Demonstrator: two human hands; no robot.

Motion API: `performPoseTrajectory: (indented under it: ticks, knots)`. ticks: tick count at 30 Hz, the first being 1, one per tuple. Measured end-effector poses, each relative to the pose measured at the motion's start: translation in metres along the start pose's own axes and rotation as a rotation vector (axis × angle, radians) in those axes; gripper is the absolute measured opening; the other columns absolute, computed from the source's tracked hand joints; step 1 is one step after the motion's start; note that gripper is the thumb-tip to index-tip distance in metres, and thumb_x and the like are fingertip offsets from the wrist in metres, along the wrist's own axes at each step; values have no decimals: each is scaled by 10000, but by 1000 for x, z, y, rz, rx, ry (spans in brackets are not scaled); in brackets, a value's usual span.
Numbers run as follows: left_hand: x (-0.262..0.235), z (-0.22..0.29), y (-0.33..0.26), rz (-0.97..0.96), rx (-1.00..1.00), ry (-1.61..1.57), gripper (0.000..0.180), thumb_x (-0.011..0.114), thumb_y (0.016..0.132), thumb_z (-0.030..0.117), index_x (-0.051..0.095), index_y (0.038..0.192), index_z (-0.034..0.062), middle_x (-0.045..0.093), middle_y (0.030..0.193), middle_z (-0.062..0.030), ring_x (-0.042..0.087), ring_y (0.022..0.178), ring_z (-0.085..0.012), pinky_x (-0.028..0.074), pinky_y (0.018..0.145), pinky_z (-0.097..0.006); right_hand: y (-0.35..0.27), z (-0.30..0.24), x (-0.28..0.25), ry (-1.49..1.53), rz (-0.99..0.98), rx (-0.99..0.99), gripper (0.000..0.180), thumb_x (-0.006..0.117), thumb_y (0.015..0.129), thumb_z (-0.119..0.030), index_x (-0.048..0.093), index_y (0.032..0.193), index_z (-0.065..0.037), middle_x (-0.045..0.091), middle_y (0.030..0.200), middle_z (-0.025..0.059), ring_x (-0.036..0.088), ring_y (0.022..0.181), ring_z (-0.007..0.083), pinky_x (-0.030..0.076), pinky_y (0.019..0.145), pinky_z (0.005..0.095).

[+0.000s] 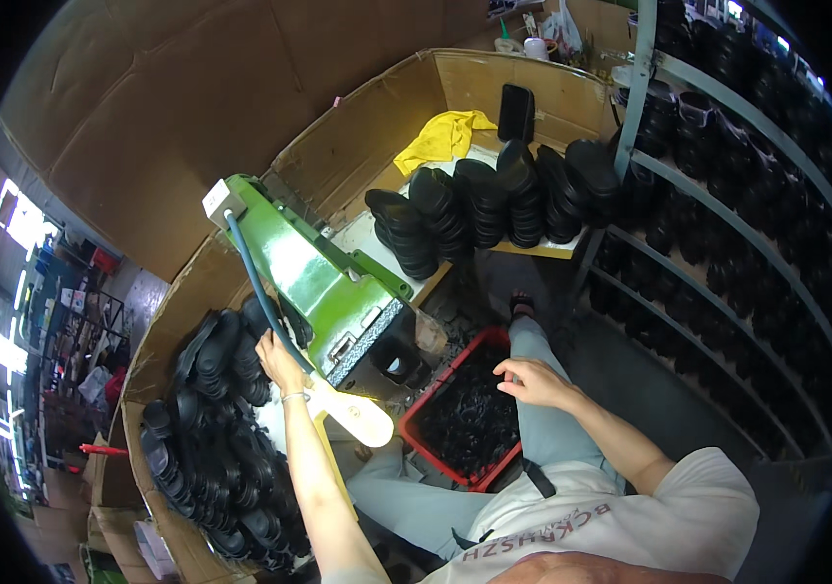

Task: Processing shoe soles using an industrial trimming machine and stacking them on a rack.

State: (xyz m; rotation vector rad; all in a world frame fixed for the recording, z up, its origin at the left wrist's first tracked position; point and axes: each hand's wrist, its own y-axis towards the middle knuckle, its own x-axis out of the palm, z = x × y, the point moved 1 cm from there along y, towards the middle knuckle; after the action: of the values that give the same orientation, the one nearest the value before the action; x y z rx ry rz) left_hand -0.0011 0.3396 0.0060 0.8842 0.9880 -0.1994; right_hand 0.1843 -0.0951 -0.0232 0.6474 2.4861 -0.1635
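Observation:
My left hand [282, 366] reaches forward beside the green machine [289, 263], next to its blue-grey cable. Its fingers stretch toward black shoe soles [217, 355] piled on the left; whether the fingertips touch one I cannot tell. My right hand [536, 383] hovers near my right knee at the edge of a red crate [416, 440], fingers loosely bent and apart, holding nothing. Black scraps [470, 414] fill much of that crate. Below the machine's dark front end juts a pale yellow, rounded plate [362, 419].
Stacks of black soles [484, 200] stand on the white-topped bench ahead, near a yellow cloth [445, 139]. Cardboard walls [367, 117] enclose the bench and the left pile. A metal rack [718, 195] loaded with dark footwear parts rises at right.

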Motion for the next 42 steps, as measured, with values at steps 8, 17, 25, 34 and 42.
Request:
performPoseTrajectory:
  ticks: [8,17,25,34,42]
  knots:
    - [-94,47,-72,473,-267,-462,283,616,809,-17,596,1091,-20,624,996,-131,588,968,-259,472,847,-370,-19,28,2,90,32,116,245,660,812,-154,604,1004,-13,635,807,99,616,667,208,490,634,345]
    - [-152,156,-235,-160,-44,-932,316,543,632,-161,575,910,-14,602,998,-184,591,970,-292,494,823,-388,-11,-13,52,1377,-549,757,680,485,902,-540,432,1313,-2,629,1003,184,643,837,213,549,698,351]
    - [-104,238,-199,-49,-523,-1829,616,710,786,148,376,1287,19,511,1239,-206,536,1121,-315,443,951,-392,-51,-27,25,1106,-307,419,583,710,717,-41,475,1242,56,588,1120,147,594,1007,197,473,888,316]
    - [-76,256,-162,-386,-556,-1171,139,715,799,111,652,796,-13,624,700,2,511,619,-36,424,546,-213,-70,-41,59,1262,-62,458,502,702,743,-15,505,1203,16,582,1114,94,572,990,175,467,877,307]
    - [-55,244,-171,-288,-513,-1067,117,717,790,85,638,777,1,600,687,16,500,619,-38,409,546,-212,-62,-33,30,1289,97,464,452,642,714,28,516,1148,41,594,1084,117,578,1002,226,449,929,344]
